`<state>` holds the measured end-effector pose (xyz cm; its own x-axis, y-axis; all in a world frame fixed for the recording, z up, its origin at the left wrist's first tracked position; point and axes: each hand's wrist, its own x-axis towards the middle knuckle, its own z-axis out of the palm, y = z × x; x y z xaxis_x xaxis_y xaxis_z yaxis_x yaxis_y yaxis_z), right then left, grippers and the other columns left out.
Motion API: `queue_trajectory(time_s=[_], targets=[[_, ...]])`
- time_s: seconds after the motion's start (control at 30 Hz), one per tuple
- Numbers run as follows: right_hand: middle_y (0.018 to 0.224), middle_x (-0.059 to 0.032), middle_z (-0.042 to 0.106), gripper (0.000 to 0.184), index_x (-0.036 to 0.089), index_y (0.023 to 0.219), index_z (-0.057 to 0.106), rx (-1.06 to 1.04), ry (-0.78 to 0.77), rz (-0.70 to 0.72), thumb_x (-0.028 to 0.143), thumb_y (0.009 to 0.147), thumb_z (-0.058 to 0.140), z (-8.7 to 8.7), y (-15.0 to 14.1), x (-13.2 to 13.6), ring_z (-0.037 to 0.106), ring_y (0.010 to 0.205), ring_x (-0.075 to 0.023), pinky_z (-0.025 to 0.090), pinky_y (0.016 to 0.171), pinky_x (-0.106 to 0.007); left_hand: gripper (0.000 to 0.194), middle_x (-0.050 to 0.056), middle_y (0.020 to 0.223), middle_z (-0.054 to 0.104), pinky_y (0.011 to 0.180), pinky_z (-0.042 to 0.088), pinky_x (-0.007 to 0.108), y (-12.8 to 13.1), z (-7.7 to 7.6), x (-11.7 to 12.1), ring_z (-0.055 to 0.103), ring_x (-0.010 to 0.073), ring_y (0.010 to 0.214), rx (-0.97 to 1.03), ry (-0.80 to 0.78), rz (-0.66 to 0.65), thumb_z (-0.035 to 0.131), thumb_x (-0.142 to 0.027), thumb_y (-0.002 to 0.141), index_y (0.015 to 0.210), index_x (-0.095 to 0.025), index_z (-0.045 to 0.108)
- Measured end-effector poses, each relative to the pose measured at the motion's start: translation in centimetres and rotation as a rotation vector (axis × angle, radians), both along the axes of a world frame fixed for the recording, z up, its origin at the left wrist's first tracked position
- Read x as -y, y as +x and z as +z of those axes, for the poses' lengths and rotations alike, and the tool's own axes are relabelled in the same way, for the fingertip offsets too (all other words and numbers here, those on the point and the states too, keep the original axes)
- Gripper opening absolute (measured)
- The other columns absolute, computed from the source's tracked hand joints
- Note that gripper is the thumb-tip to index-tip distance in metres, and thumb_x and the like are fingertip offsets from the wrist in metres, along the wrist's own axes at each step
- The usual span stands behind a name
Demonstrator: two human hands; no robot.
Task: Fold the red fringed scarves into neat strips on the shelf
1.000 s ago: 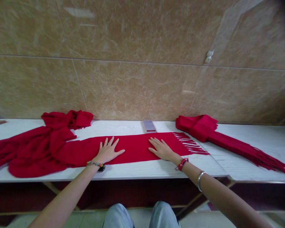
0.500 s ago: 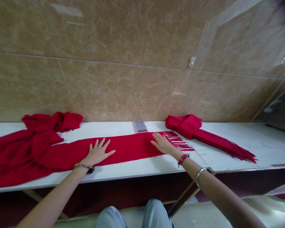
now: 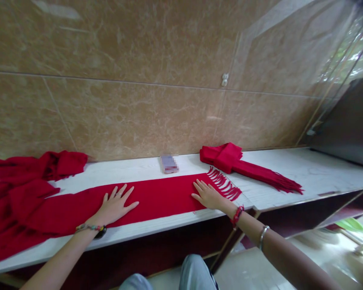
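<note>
A long red scarf [image 3: 166, 196] lies stretched flat along the white counter, its fringe at the right end and its left part bunched in loose folds. My left hand [image 3: 115, 204] rests palm down on the flat stretch, fingers spread. Close to the fringed end, my right hand [image 3: 208, 194] also lies flat on the cloth with its fingers extended. Neither hand grips the fabric. Behind the fringe sits a second red scarf [image 3: 226, 158], folded into a knot-like bundle with its fringed tail pointing right.
Against the tiled wall [image 3: 133, 117], a crumpled red cloth [image 3: 63, 164] lies at the back left. A small pale rectangular item [image 3: 169, 164], partly blurred out, is on the white counter [image 3: 133, 167]. At far right stands a dark grey box-like object [image 3: 347, 121]. My knees are below the counter's front edge.
The camera view has turned slightly right, so the scene sits further left. Both hands stay flat on the scarf, and its fringe strands look more curved and spread.
</note>
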<state>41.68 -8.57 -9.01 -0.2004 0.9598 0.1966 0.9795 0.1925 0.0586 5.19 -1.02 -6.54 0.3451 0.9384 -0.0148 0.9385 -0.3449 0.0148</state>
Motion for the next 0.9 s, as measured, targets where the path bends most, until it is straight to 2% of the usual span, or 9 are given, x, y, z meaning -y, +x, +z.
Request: queue_trajectory(time_s=[0.07,0.17,0.3,0.4,0.53,0.63,0.77,0.9], targets=[[0.137,-0.0156,0.036,0.051,0.016,0.130,0.039,-0.032,0.003,0.008,0.045,0.089,0.029,0.4,-0.5,-0.5,0.027,0.128,-0.0285,0.031,0.097,-0.047,0.064,0.007,0.145,0.018,0.099,0.014,0.058,0.4,0.5,-0.3,0.014,0.0336,0.131,0.020,0.001,0.017,0.027,-0.058,0.082,0.138,-0.028,0.023],[0.140,-0.0153,0.030,0.053,0.013,0.134,0.031,-0.083,0.015,0.081,0.042,0.090,0.029,1.2,-2.2,-2.6,0.022,0.130,-0.0272,0.028,0.100,-0.047,0.055,0.005,0.145,0.017,0.100,0.019,0.055,0.9,1.0,-1.3,0.017,0.0296,0.131,0.058,0.063,0.037,0.020,-0.047,0.087,0.139,-0.028,0.020],[0.141,-0.0122,0.029,0.050,0.015,0.135,0.030,-0.089,-0.019,0.182,0.039,0.091,0.026,1.0,-3.7,-5.3,0.024,0.130,-0.0247,0.028,0.100,-0.048,0.053,0.002,0.146,0.014,0.100,0.018,0.055,1.2,0.4,-2.8,0.013,0.0300,0.132,0.017,0.019,0.046,0.023,-0.044,0.087,0.137,-0.029,0.024],[0.139,-0.0123,0.032,0.047,0.016,0.133,0.034,-0.036,-0.026,0.140,0.037,0.091,0.026,0.0,-1.6,-5.9,0.027,0.128,-0.0249,0.028,0.099,-0.049,0.053,0.001,0.146,0.014,0.100,0.016,0.056,1.1,-0.4,-3.2,0.012,0.0308,0.132,-0.002,0.008,0.076,0.024,-0.046,0.087,0.138,-0.031,0.022],[0.136,-0.0185,0.035,0.046,0.010,0.130,0.038,0.015,-0.014,-0.074,0.033,0.091,0.029,-1.0,4.1,-5.6,0.029,0.127,-0.0270,0.033,0.097,-0.047,0.054,0.001,0.146,0.014,0.101,0.014,0.056,1.1,-0.5,-2.9,0.012,0.0308,0.132,0.019,0.002,0.067,0.024,-0.049,0.086,0.137,-0.032,0.022],[0.135,-0.0201,0.036,0.047,0.005,0.128,0.038,0.025,0.004,-0.159,0.031,0.090,0.031,-1.1,7.0,-5.5,0.030,0.127,-0.0260,0.031,0.100,-0.043,0.054,0.001,0.146,0.014,0.101,0.012,0.057,1.1,-0.3,-2.8,0.010,0.0307,0.132,0.027,-0.002,0.061,0.023,-0.050,0.086,0.138,-0.032,0.021],[0.136,-0.0210,0.034,0.051,0.004,0.130,0.037,-0.019,0.068,-0.129,0.035,0.090,0.028,-0.5,6.5,-5.4,0.028,0.128,-0.0279,0.029,0.100,-0.046,0.054,0.001,0.146,0.013,0.101,0.013,0.057,0.6,-0.3,-3.1,0.009,0.0303,0.133,0.020,-0.030,0.062,0.023,-0.049,0.087,0.138,-0.032,0.020],[0.139,-0.0150,0.032,0.052,0.011,0.134,0.032,-0.075,0.073,0.052,0.039,0.090,0.025,-0.3,4.2,-5.1,0.026,0.129,-0.0247,0.028,0.101,-0.046,0.054,0.002,0.146,0.013,0.101,0.015,0.055,-0.6,-0.4,-3.4,0.011,0.0295,0.133,0.007,0.001,0.067,0.024,-0.046,0.087,0.138,-0.030,0.021]])
